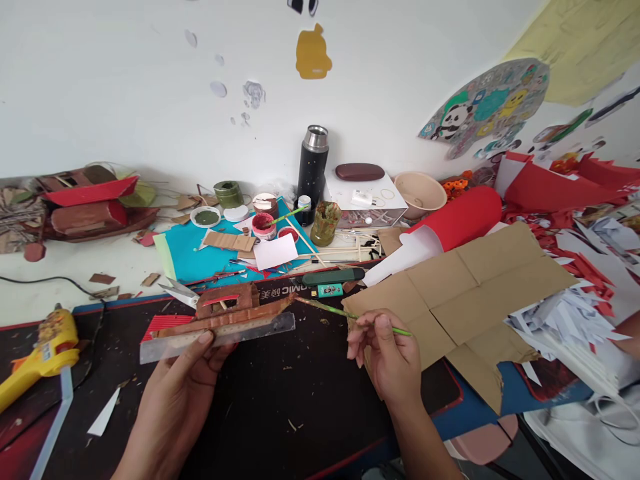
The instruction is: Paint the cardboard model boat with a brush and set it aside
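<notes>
Over the dark mat point(280, 400) at the front of the counter point(125, 263), both hands reach forward from the lower edge of the view. One left hand point(175, 393), palm up with the forearm angled in from below, grips a clear ruler point(220, 337) with its thumb on top, and a brown cardboard model boat point(227, 307) rests along the ruler, just above the fingers. One right hand point(387, 357), wrist bent slightly inward, pinches a thin green paintbrush point(345, 313) between thumb and fingertips; its bristle end points left and meets the boat's right tip. So the boat sits directly over the left hand and a short way left of the right hand.

Near the right hand lies one folded brown cardboard sheet point(470, 287). One yellow glue gun point(45, 350) lies at far left, well apart. Behind, two more brown and red model boats point(90, 203) rest by the wall, beside one black flask point(313, 167) and several paint jars point(263, 225).
</notes>
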Motion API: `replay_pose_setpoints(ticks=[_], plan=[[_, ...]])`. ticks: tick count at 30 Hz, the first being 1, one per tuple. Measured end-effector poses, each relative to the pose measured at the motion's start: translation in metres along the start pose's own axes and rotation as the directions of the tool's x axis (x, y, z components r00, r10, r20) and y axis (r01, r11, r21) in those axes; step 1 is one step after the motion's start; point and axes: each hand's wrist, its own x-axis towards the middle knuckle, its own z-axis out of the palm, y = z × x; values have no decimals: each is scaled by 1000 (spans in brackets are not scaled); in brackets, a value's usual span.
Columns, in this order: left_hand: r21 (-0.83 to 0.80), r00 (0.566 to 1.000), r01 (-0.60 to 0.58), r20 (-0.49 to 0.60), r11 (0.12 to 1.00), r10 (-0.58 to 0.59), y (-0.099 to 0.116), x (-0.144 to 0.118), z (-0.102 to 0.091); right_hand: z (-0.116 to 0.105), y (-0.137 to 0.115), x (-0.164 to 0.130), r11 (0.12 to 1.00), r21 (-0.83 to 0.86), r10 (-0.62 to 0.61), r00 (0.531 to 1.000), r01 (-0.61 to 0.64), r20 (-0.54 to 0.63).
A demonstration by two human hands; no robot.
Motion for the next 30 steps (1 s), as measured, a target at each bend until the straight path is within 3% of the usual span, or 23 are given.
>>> replay_pose_setpoints(ticks=[8, 20, 30], plan=[[11, 1000, 8, -5, 1000, -8, 1, 0, 1, 8, 0, -3, 1000, -22, 18, 996, -17, 85], [-24, 999, 17, -36, 1000, -18, 3, 3, 0, -7, -5, -1, 1000, 21, 21, 999, -22, 38], [-16, 999, 38, -27, 999, -38, 3, 2, -1, 5, -1, -3, 997, 78, 7, 988, -19, 156]])
